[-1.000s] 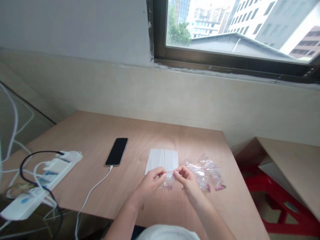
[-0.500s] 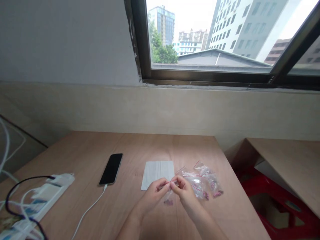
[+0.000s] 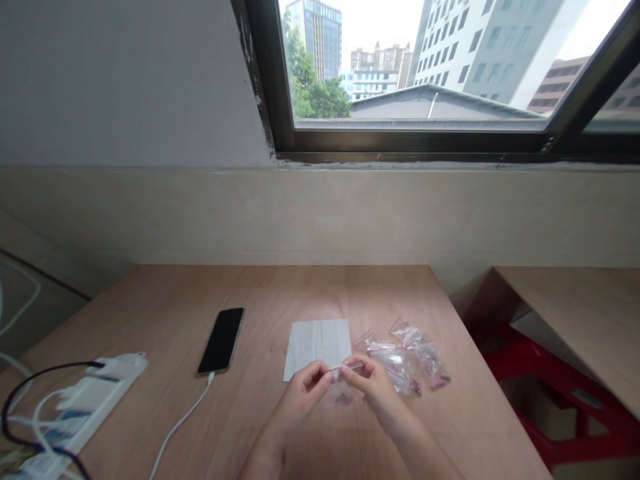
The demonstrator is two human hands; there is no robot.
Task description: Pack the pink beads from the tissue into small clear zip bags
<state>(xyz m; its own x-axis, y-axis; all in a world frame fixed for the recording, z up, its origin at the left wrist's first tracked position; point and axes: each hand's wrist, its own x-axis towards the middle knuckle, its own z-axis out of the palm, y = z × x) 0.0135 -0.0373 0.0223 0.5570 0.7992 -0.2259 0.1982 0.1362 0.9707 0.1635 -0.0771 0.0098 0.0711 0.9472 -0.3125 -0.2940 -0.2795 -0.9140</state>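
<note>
Between my two hands hangs a small clear zip bag (image 3: 342, 393) with a red seal line along its top and small dark pinkish bits at its bottom. My left hand (image 3: 309, 389) pinches the top edge at the left, and my right hand (image 3: 369, 379) pinches it at the right. Just behind the hands lies a white sheet of paper (image 3: 317, 341). To the right of my right hand, several clear zip bags (image 3: 395, 365) overlap on the table, with small pink and red pieces gathered at their bottoms.
A black phone (image 3: 221, 340) lies at the left, plugged into a white cable (image 3: 181, 421). A white power strip (image 3: 107, 393) with tangled cords is at the far left of the wooden table (image 3: 270, 293). Beyond the right edge are a red plastic stool (image 3: 530, 363) and another tabletop (image 3: 575, 313).
My fingertips have moved slightly apart along the bag's top edge, so the red seal line shows more between them. The camera view has shifted a little.
</note>
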